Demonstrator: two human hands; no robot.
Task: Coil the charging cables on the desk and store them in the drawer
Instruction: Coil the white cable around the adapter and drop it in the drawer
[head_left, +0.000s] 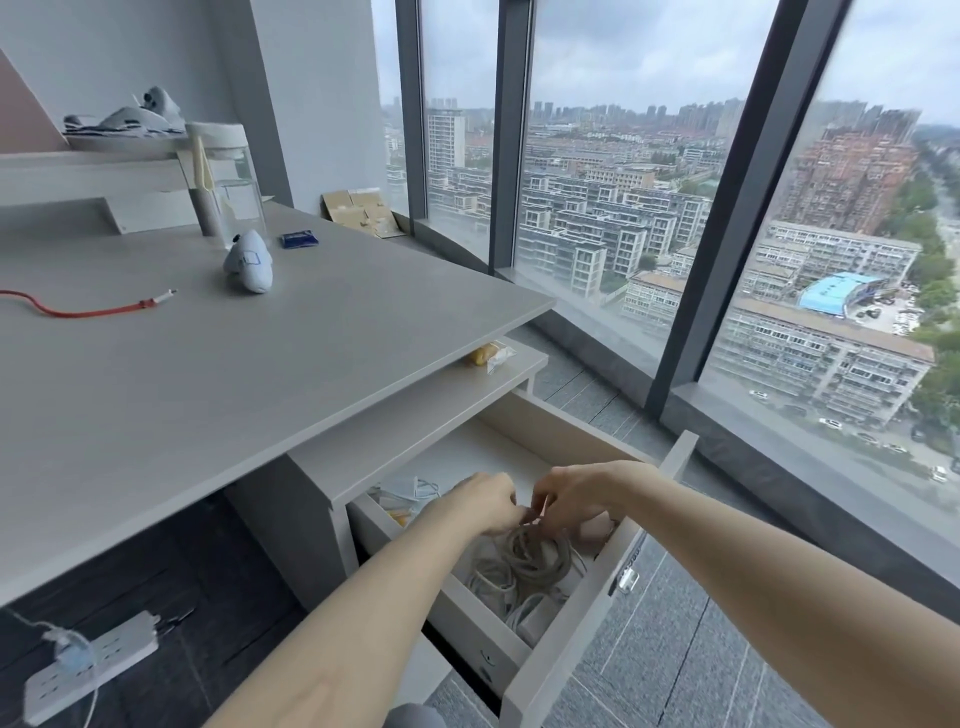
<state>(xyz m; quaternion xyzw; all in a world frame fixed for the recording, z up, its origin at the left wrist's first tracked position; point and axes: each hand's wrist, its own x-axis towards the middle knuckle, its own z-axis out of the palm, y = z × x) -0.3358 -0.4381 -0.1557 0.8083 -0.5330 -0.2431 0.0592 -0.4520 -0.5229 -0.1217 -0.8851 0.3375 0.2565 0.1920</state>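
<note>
While over drawer (569, 644), right hand (571, 491) on cable (535, 558).

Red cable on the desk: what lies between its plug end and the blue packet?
In the head view, a white plush toy lies on the desk between the plug end of the red cable and the blue packet.

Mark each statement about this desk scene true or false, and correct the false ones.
1. The drawer is pulled open. True.
2. The red cable lies inside the drawer. False: it lies on the desk.
3. The left hand and right hand both pinch the coiled cable at the drawer. True.
4. The power strip sits on the desk. False: it lies on the floor under the desk.
</note>
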